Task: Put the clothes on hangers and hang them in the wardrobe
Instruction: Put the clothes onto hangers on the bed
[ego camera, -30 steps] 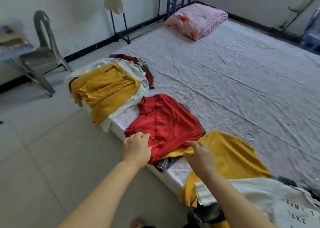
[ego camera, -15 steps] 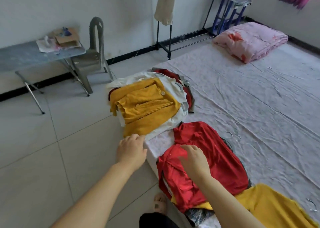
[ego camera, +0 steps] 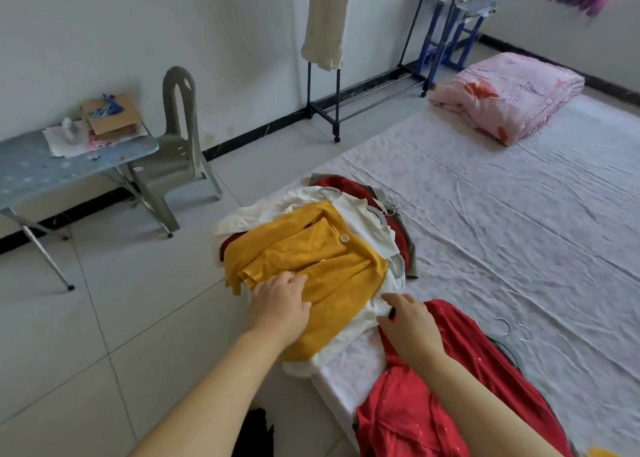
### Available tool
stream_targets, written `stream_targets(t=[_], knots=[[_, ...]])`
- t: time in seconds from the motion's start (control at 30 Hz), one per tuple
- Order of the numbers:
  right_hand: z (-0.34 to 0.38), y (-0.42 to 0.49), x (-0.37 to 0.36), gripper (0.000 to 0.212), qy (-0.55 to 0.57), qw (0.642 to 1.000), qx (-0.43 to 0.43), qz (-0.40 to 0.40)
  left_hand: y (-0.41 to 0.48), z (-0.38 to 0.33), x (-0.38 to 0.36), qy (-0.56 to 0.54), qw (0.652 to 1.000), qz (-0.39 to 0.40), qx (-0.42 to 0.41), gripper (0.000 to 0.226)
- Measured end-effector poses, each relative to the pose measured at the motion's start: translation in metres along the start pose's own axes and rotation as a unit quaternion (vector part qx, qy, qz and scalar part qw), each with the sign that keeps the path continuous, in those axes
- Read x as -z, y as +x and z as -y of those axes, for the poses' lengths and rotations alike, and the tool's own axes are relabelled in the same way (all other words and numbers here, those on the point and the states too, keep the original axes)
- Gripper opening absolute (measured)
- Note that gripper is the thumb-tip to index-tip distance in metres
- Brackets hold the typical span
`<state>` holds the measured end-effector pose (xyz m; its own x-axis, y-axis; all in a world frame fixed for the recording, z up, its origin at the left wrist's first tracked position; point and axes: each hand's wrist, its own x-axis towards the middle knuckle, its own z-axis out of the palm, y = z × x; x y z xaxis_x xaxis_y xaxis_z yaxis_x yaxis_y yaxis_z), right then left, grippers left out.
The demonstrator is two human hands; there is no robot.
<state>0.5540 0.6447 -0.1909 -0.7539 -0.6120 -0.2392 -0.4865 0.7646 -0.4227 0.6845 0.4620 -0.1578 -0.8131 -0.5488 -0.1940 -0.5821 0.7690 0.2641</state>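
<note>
Left hand (ego camera: 280,306) now flat on yellow cardigan (ego camera: 311,262), fingers together; right hand (ego camera: 410,325) moved from red garment (ego camera: 457,370) to white top (ego camera: 360,328), grip unclear.

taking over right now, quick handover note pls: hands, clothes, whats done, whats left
Left hand: flat on the yellow cardigan atop the pile at the bed corner.
Right hand: over the red garment, fingertips at the white garment; grip unclear.
Done: one cream garment hangs on the rack.
Left: hang both piles; loose hangers lie on the bed.
</note>
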Motion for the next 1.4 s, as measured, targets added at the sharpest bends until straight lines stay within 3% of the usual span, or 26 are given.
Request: stream_targets(t=[0.3, 0.5, 0.83, 1.4], knots=[[0.093, 0.085, -0.027, 0.045, 0.031, 0.992, -0.113, -0.045, 0.131, 0.085, 0.050, 0.009, 0.990, 0.037, -0.134, 0.050], [0.118, 0.116, -0.030, 0.043, 0.041, 0.983, -0.168, -0.064, 0.198, 0.095, 0.066, 0.019, 0.980, 0.058, -0.187, 0.051], [0.080, 0.229, -0.025, 0.038, 0.053, 0.971, -0.231, -0.042, 0.300, 0.073, 0.041, 0.026, 0.969, 0.108, -0.220, 0.050], [-0.069, 0.433, -0.092, 0.049, 0.049, 0.948, -0.308, 0.055, 0.462, 0.024, -0.071, 0.037, 0.956, 0.184, -0.226, 0.050]])
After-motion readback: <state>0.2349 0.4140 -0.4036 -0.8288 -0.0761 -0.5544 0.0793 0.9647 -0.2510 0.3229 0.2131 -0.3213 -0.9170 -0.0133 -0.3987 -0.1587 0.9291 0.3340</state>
